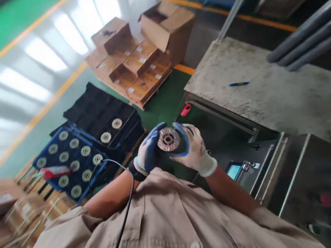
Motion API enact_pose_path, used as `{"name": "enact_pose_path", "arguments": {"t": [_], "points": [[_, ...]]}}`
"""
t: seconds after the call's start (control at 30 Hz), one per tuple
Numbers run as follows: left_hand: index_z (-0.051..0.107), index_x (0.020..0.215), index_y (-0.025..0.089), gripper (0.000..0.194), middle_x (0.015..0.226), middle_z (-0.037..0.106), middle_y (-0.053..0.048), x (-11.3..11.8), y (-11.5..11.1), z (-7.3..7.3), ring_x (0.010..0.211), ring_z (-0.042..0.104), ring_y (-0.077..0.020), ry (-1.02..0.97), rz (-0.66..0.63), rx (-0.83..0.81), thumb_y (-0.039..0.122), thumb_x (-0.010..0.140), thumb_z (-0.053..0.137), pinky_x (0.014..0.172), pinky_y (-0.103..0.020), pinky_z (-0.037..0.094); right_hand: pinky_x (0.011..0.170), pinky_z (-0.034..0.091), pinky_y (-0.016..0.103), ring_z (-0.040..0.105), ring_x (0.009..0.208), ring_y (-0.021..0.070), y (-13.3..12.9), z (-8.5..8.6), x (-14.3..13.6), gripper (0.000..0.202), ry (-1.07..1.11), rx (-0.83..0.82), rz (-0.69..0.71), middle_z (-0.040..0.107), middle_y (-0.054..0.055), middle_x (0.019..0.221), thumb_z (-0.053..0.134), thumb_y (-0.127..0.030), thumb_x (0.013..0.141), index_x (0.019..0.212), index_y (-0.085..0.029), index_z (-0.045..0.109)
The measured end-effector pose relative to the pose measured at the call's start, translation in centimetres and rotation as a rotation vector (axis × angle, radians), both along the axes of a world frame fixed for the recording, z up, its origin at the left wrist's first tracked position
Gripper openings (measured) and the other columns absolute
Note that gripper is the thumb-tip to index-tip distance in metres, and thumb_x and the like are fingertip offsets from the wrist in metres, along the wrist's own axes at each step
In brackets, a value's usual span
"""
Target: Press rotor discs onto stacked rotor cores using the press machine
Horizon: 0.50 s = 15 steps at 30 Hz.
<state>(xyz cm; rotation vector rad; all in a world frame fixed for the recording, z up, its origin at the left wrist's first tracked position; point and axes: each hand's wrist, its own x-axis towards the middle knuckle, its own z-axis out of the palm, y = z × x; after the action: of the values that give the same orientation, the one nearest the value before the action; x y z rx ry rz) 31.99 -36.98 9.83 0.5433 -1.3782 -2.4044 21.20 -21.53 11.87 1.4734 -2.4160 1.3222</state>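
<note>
A round metal disc (173,143) with a dark centre hole and radial grooves is held up in front of my chest. My left hand (148,149), in a white glove with blue-coated fingers, curls round its left edge. Gloved the same way, my right hand (195,149) grips the disc's right side, thumb and fingers bent. To the left, a blue tray (50,165) holds several pale round discs in rows. Two similar discs (116,123) lie on the black stacked trays beside it.
A red-and-white bottle (55,172) lies on the blue tray. Cardboard boxes (141,60) stand on a pallet ahead. On the right are a dark cabinet (217,127) with a red object (185,109), and a grey worktop (264,102) bearing a blue pen (239,84).
</note>
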Motion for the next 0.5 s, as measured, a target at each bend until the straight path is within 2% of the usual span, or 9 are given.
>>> {"name": "enact_pose_path", "arguments": {"t": [0.07,0.13,0.2,0.3,0.4,0.43,0.5], "points": [[0.064,0.143,0.02,0.061,0.147,0.063,-0.01,2.7,-1.2,-0.5,0.146,0.05,-0.0308,-0.034,0.079,0.067,0.055,0.094,0.063,0.126,-0.048,0.037,0.114,0.049,0.055,0.061,0.126,0.0357,-3.2,-1.2,0.7,0.084,-0.125,-0.069,0.198,0.063,0.016,0.134,0.083,-0.051,0.07,0.141,-0.019,0.052],[0.062,0.143,0.018,0.061,0.147,0.062,-0.011,5.1,-2.3,-0.7,0.145,0.051,-0.0309,-0.054,0.134,0.132,0.057,0.096,0.059,0.125,-0.05,0.038,0.113,0.051,0.05,0.063,0.125,0.0322,-5.9,-2.5,2.0,0.079,-0.268,-0.096,0.328,0.065,0.014,0.134,0.081,-0.05,0.072,0.139,-0.02,0.052],[0.063,0.141,0.016,0.064,0.147,0.062,-0.013,6.9,-3.4,-0.9,0.145,0.051,-0.031,-0.067,0.2,0.128,0.06,0.095,0.059,0.126,-0.049,0.037,0.113,0.051,0.048,0.064,0.123,0.0308,-7.9,-3.3,3.4,0.078,-0.343,-0.068,0.379,0.066,0.012,0.132,0.082,-0.048,0.071,0.137,-0.021,0.052],[0.062,0.14,0.015,0.068,0.149,0.059,-0.014,8.5,-5.4,-2.0,0.145,0.049,-0.0298,-0.101,0.316,-0.059,0.062,0.091,0.065,0.127,-0.045,0.035,0.112,0.05,0.05,0.064,0.122,0.0331,-10.8,-3.9,5.0,0.078,-0.257,0.017,0.373,0.067,0.013,0.129,0.083,-0.046,0.067,0.135,-0.02,0.054],[0.054,0.147,0.015,0.088,0.148,0.059,-0.015,9.1,-8.0,-4.6,0.139,0.055,-0.0307,-0.157,0.287,-0.234,0.055,0.075,0.084,0.121,-0.043,0.043,0.111,0.048,0.057,0.064,0.118,0.0385,-14.2,-5.3,6.1,0.077,-0.094,0.144,0.318,0.068,0.019,0.125,0.084,-0.046,0.064,0.13,-0.015,0.059],[0.054,0.146,0.014,0.093,0.143,0.062,-0.016,9.1,-9.2,-5.8,0.133,0.059,-0.0311,-0.213,0.249,-0.261,0.052,0.069,0.089,0.116,-0.044,0.047,0.109,0.049,0.058,0.064,0.117,0.0395,-15.4,-6.3,6.3,0.076,-0.085,0.199,0.306,0.069,0.02,0.123,0.085,-0.047,0.064,0.128,-0.014,0.061],[0.06,0.135,0.01,0.086,0.126,0.07,-0.017,9.2,-12.3,-8.1,0.118,0.067,-0.0308,-0.37,0.2,-0.297,0.045,0.062,0.092,0.108,-0.045,0.053,0.108,0.051,0.058,0.065,0.117,0.0389,-17.5,-9.1,6.3,0.077,-0.181,0.302,0.302,0.069,0.021,0.124,0.086,-0.048,0.063,0.128,-0.013,0.062]]}}
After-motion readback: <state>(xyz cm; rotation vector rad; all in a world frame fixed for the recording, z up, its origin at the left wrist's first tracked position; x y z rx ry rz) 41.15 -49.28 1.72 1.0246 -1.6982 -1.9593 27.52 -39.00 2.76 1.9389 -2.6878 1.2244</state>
